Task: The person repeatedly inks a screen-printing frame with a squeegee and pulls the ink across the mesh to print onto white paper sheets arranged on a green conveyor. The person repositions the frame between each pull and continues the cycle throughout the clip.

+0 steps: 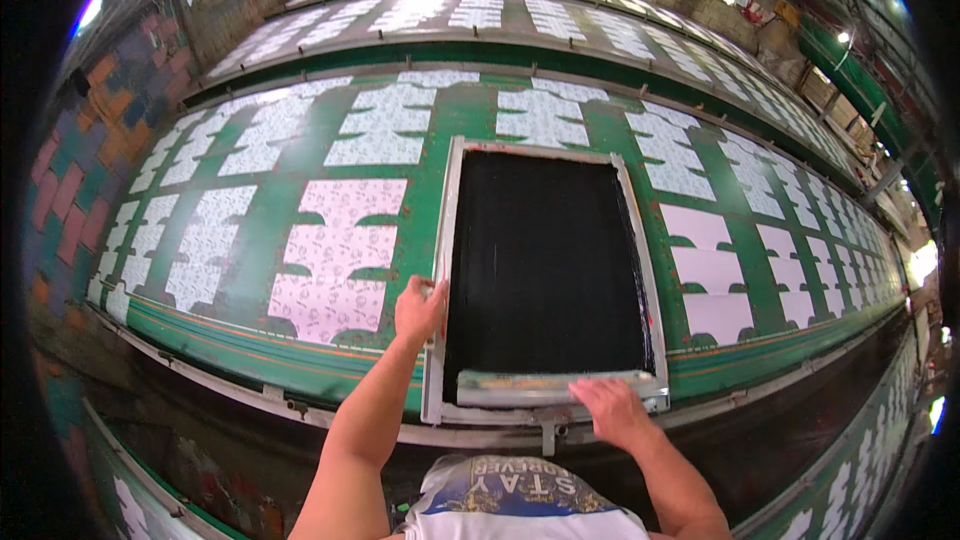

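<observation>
A screen-printing frame with pale rails lies across the green printing table in front of me, its mesh coated black. My left hand is closed on the frame's left rail; a small pale bit shows by the fingers, too small to name. Along the near end of the mesh lies a long, pale squeegee, slightly blurred. My right hand is closed over the squeegee's right part, its fingertips partly hidden. Left of the frame is a pink printed fabric piece; to the right is a plain pale pink piece.
Rows of patterned white fabric pieces cover the green table. A metal rail with a bracket runs along its near edge. More long tables with pieces stand beyond, and a painted block wall rises at left.
</observation>
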Tool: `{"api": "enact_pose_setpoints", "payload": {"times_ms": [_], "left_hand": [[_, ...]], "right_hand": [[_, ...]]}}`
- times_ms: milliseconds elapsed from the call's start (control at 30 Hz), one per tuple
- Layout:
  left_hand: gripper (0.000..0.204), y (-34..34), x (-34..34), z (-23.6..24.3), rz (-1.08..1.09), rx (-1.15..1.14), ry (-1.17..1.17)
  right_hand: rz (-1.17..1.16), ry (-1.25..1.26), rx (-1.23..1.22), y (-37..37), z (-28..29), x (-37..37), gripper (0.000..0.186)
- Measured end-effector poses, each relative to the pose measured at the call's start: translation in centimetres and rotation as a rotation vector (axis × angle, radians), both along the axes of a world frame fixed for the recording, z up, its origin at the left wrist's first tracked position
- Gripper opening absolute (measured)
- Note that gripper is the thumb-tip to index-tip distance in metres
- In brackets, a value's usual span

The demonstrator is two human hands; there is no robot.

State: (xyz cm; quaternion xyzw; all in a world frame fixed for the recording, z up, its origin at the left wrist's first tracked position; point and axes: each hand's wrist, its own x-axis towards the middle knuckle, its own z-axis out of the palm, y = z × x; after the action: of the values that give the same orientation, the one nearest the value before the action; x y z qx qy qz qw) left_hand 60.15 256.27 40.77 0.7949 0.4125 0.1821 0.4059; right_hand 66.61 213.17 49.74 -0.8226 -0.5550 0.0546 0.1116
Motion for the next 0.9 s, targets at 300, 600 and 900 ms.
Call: {"api": "enact_pose_setpoints", "payload": {"times_ms": [300,600,900], "left_hand": [[0.031,0.6,-0.3,-1.8,-0.043,0.033,-0.027],[0.034,0.5,-0.3,-0.7,-0.039,-0.038,0.006],[0.021,0.4,0.1,0.0,-0.038,-0.035,0.040]], "right_hand": [[-0.125,0.093,-0.094,5.3,-0.5,1.7,0.045],[-0.148,0.169,-0.279,5.1,0.1,0.6,0.041],[-0.107,0.351,-0.538,12.7,3.5,14.8,0.027]]}}
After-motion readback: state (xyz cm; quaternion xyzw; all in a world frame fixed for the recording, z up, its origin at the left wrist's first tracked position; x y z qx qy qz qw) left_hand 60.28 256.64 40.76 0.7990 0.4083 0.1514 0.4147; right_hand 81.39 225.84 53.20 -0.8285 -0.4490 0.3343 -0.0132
